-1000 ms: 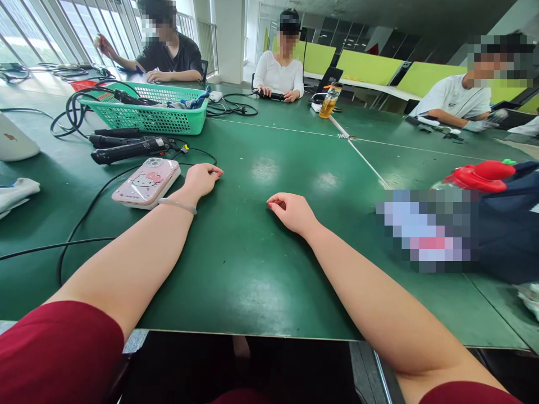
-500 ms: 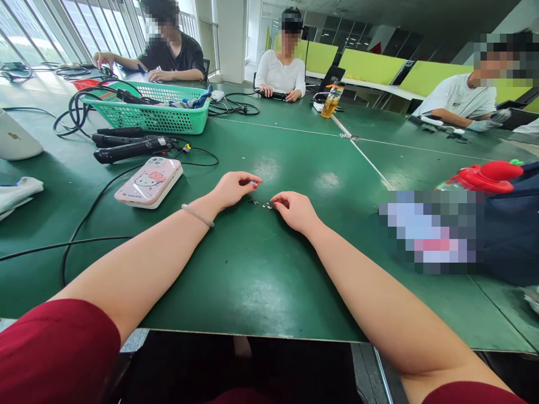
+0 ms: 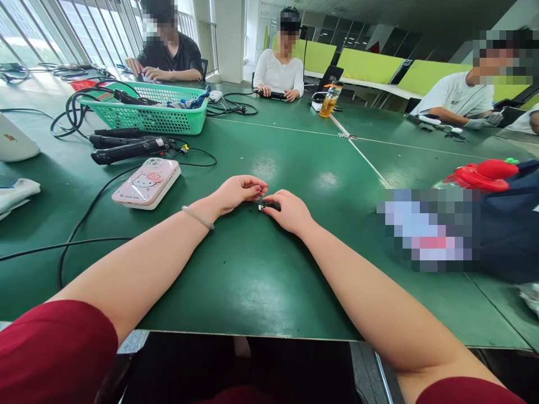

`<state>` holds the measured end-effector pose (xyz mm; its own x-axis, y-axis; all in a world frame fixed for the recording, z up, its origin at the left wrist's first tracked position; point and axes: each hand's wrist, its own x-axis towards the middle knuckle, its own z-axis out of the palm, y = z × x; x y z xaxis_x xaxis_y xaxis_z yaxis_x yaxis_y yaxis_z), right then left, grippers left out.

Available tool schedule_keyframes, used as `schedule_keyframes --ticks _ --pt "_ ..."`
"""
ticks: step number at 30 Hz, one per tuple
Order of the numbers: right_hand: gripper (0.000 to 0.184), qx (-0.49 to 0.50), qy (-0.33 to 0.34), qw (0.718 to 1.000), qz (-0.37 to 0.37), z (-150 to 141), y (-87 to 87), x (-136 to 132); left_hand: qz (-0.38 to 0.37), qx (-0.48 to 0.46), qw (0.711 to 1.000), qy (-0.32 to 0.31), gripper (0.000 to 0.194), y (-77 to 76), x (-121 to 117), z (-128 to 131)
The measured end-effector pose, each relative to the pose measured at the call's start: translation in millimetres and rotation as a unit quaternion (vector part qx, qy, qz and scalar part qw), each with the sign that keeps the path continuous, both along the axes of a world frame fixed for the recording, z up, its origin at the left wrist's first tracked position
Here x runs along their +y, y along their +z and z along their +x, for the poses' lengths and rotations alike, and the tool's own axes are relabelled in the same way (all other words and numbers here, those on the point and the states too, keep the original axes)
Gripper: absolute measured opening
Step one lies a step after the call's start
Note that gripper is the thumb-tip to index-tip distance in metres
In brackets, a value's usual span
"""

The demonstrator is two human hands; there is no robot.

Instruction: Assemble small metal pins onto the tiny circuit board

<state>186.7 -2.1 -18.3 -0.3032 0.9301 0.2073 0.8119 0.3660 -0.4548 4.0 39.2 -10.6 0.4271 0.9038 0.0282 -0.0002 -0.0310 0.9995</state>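
Head view: on a green table, small metallic pieces lie at the right hand's narrowly spaced fingertips; whether they are gripped, I cannot tell. Just beside, the left hand curls, fingertips close together, contents unclear.

Both my bare forearms reach in over the near edge of the green counter and converge. My left hand, palm inward with fingers curled, sits just beside my right hand, whose thumb and forefinger bend toward each other. My wrists look nearly straight.
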Motion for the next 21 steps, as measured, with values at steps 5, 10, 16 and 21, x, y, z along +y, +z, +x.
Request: schedule_keyframes --ticks 5,10,16,21 --pt "0.010 0.002 0.028 1.000 -0.012 -2 2.2 -1 0.039 0.063 0.996 0.041 0.036 1.3 1 -2" --pt "0.009 -0.001 0.026 1.000 -0.011 -2 3.6 -2 0.114 0.162 0.980 0.034 0.030 -3.0 6 -3" --pt "0.017 0.066 0.009 0.998 0.008 4 -0.7 1 0.132 0.212 0.967 0.043 0.027 -3.1 7 -5" --pt "0.012 0.049 -0.018 0.998 -0.018 9 2.1 0 0.119 0.217 0.969 0.021 0.023 -1.9 4 -3"
